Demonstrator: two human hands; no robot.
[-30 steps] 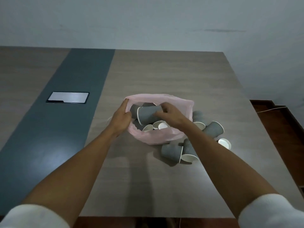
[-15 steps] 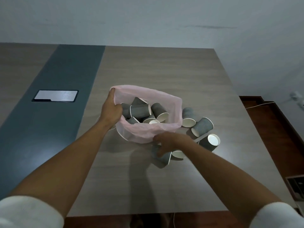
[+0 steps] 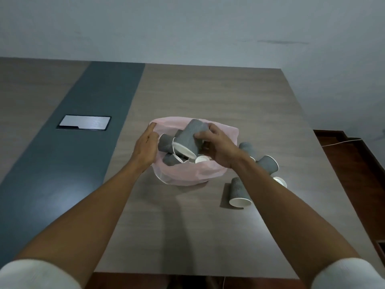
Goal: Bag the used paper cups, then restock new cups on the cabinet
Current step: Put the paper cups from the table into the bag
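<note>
Your left hand [image 3: 145, 150] pinches the bag [image 3: 187, 174] rim; your right hand [image 3: 218, 147] grips a cup [image 3: 190, 137] over the mouth. Loosen the left pinch and the thin rim likely sags, so the cup lands on the tabletop [image 3: 187, 236].

Both bare forearms reach forward from white sleeves. The left hand [image 3: 145, 150] pinches the bag's [image 3: 187, 176] left rim; the right hand [image 3: 220, 146] grips a tilted grey cup [image 3: 190, 137] above its opening.
</note>
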